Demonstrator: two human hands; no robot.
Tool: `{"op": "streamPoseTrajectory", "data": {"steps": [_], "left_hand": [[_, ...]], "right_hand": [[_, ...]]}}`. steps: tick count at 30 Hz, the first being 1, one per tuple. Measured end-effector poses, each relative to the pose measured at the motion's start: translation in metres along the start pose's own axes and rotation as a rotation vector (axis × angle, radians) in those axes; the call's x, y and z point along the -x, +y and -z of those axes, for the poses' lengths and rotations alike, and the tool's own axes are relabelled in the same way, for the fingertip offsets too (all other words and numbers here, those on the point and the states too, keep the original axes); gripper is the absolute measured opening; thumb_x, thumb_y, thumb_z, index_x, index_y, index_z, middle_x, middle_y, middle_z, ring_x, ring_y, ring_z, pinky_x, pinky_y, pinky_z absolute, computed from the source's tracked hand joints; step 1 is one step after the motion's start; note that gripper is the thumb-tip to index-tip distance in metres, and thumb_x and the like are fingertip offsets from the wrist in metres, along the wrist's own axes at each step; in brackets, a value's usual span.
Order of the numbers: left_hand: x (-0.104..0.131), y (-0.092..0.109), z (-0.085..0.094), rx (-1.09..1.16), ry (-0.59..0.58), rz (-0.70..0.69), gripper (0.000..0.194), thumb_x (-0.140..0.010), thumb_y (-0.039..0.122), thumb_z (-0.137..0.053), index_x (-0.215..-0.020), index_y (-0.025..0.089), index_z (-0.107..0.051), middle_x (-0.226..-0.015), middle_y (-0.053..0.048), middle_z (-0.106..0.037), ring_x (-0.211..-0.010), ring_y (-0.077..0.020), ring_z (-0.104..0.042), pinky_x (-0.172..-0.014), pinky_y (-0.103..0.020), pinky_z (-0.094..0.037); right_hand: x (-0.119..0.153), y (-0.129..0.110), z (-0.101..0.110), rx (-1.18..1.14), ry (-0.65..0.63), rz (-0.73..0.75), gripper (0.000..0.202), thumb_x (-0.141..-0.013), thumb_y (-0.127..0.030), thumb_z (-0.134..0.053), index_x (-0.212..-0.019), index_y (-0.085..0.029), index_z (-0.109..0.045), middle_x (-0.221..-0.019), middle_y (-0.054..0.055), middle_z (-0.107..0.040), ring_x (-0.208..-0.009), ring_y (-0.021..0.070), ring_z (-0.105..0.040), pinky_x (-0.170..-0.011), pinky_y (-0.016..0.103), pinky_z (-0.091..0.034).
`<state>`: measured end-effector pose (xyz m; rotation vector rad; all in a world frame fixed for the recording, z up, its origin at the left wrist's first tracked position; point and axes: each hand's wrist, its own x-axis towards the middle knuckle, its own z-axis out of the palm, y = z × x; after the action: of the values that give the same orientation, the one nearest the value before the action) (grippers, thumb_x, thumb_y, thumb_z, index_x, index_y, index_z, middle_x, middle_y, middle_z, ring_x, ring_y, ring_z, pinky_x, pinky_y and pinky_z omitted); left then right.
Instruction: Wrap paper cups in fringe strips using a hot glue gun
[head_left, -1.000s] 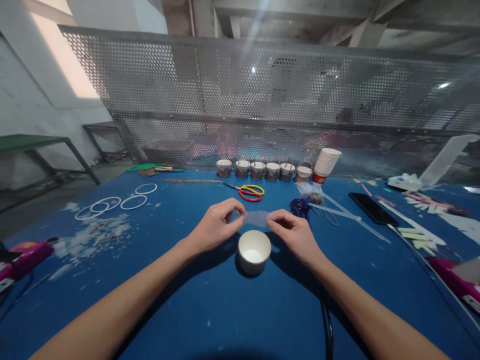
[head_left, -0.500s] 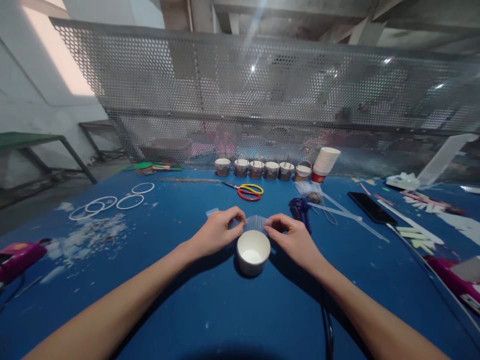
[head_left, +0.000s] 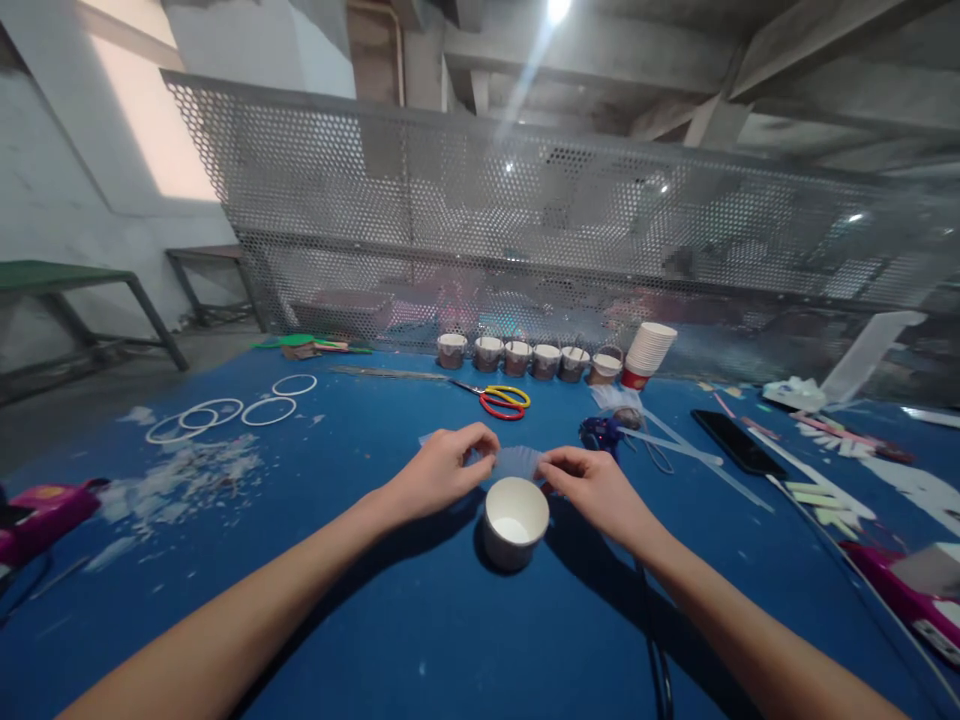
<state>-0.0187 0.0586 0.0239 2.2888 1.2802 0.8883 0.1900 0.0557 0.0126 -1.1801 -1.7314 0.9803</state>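
Note:
A translucent pleated strip [head_left: 517,462] stretches between my two hands, just behind a white paper cup [head_left: 516,522] that stands upright on the blue table [head_left: 450,640]. My left hand [head_left: 450,465] pinches the strip's left end between thumb and fingers. At the right end, the thumb and index finger of my right hand [head_left: 592,485] are closed on it. The cup's inside is bare white. Behind my right hand lies a dark blue glue gun [head_left: 601,432], partly hidden by the fingers.
Scissors [head_left: 504,402], a row of several cups [head_left: 517,358] and stacked cups [head_left: 651,350] stand farther back. White rings [head_left: 270,411] and scraps lie left. A black phone [head_left: 736,443] and cut strips lie right; magenta tools [head_left: 49,520] sit at both sides.
The view has tilted up, so the table items appear lower. Both hands still hold the strip, which now shows a broader, flatter face behind the cup.

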Motion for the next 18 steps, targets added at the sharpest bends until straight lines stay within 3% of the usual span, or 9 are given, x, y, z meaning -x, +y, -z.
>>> {"op": "streamPoseTrajectory", "data": {"steps": [6,13,18], "left_hand": [[0.003,0.001,-0.003,0.022,0.049,-0.024,0.009,-0.082,0.022,-0.050,-0.081,0.019,-0.058,-0.067,0.002,-0.061,-0.054,-0.0105,-0.044,-0.055,-0.024,-0.033],[0.006,0.000,-0.010,0.003,0.034,-0.082,0.012,-0.083,0.018,-0.047,-0.084,0.019,-0.058,-0.076,0.000,-0.066,-0.058,-0.0113,-0.049,-0.057,-0.024,-0.035],[0.010,-0.006,-0.015,-0.015,0.031,-0.114,0.013,-0.083,0.018,-0.045,-0.086,0.020,-0.057,-0.076,0.000,-0.066,-0.052,-0.0098,-0.046,-0.054,-0.023,-0.036]], "right_hand": [[0.004,0.001,0.000,-0.003,0.103,0.010,0.021,-0.071,-0.038,-0.063,-0.068,-0.019,-0.071,-0.066,0.004,-0.071,-0.062,0.0209,-0.065,-0.060,0.032,-0.050],[0.012,0.019,-0.010,-0.056,0.191,0.043,0.024,-0.076,-0.038,-0.062,-0.085,-0.018,-0.072,-0.070,0.006,-0.071,-0.061,0.0214,-0.066,-0.060,0.033,-0.052],[0.021,0.023,-0.012,-0.002,0.181,0.265,0.014,-0.081,-0.026,-0.060,-0.082,-0.022,-0.073,-0.085,0.007,-0.074,-0.078,0.0223,-0.068,-0.072,0.033,-0.054]]}}
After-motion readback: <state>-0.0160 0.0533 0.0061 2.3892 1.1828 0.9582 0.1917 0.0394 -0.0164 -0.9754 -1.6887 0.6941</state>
